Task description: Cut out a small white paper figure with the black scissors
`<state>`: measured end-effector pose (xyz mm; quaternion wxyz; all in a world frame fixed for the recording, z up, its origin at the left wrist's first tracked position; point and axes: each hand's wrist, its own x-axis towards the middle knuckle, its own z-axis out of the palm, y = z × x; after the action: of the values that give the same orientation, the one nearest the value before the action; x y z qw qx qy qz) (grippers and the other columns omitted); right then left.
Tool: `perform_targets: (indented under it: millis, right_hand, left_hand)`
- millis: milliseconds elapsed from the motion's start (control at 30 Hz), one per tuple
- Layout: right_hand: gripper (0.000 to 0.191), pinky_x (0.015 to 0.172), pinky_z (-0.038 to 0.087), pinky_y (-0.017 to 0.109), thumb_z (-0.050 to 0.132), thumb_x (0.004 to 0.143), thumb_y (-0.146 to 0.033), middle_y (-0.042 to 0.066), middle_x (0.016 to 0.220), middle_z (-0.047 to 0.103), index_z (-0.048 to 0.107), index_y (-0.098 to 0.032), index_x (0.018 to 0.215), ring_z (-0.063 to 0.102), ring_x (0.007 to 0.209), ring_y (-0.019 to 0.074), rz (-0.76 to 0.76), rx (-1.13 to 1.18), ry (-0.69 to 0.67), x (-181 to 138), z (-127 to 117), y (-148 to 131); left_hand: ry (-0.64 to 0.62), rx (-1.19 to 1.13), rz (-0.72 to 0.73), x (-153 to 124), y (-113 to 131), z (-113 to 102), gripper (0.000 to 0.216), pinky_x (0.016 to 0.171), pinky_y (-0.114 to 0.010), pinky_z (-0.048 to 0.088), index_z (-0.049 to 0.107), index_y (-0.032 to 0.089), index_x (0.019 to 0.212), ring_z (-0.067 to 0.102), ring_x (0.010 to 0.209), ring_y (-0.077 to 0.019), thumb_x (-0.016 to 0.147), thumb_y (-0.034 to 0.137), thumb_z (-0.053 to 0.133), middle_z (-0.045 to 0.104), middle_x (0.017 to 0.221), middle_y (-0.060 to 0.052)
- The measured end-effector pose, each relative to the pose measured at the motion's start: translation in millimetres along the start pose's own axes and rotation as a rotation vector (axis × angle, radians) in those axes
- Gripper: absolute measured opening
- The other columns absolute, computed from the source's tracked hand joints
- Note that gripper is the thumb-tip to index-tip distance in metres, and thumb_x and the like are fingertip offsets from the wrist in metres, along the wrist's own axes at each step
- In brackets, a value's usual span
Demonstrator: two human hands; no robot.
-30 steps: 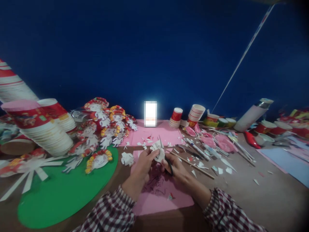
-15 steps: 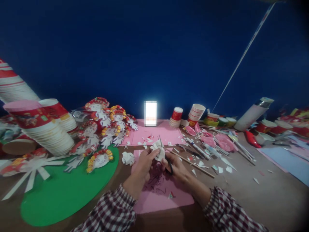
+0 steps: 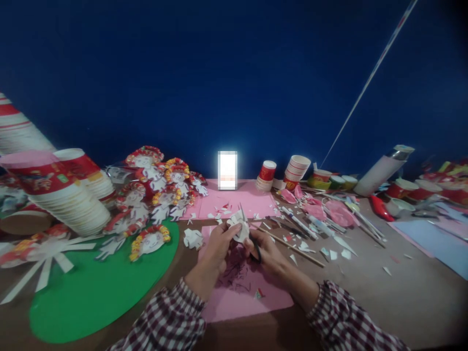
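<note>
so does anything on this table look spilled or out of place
Paper scraps lie strewn on the table beside the right hand, loose rather than gathered. The pink-topped paper cup stack at left leans, though lens distortion may exaggerate that.

Craft workspace at a table point(image 3: 369, 278): scissors point(image 3: 259, 253) in the grip; paper scraps point(image 3: 333, 255) right of it; cut-out paper figures point(image 3: 157, 181) to its left, stacked paper cups point(image 3: 69, 201) farther left; markers point(image 3: 295, 221) beyond, rightward.

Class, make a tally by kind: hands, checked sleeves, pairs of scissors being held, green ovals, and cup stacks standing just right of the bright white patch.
Left hand and right hand: 2
Checked sleeves: 2
Scissors, held pairs: 1
Green oval: 1
Cup stacks: 2
Total: 8
</note>
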<state>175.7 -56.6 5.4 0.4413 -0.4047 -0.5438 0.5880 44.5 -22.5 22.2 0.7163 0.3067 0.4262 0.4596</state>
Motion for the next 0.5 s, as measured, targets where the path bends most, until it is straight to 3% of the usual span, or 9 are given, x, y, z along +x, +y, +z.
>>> perform_targets:
  millis: [267,500]
  right_hand:
    - [0.039,0.038,0.030,0.016,0.058,0.079,-0.053,-0.004,0.059,0.045,0.053,-0.015,0.079,0.037,0.043,0.0045,-0.012,0.026,-0.001,1.4,-0.1,3.7]
    - [0.040,0.038,0.035,0.017,0.061,0.077,-0.053,-0.003,0.061,0.049,0.055,-0.014,0.083,0.041,0.045,0.0056,0.006,0.025,-0.036,2.0,-0.6,-6.0]
  left_hand:
    - [0.011,-0.008,0.027,3.8,-2.4,-2.0,0.026,0.039,-0.018,0.037,0.057,0.016,0.074,0.050,0.041,-0.0075,0.062,0.032,0.073,0.057,0.054,0.004]
    - [-0.060,0.009,0.036,5.6,-2.9,-5.8,0.027,0.044,-0.021,0.042,0.058,0.016,0.077,0.054,0.045,-0.0103,0.063,0.033,0.073,0.060,0.057,0.002]
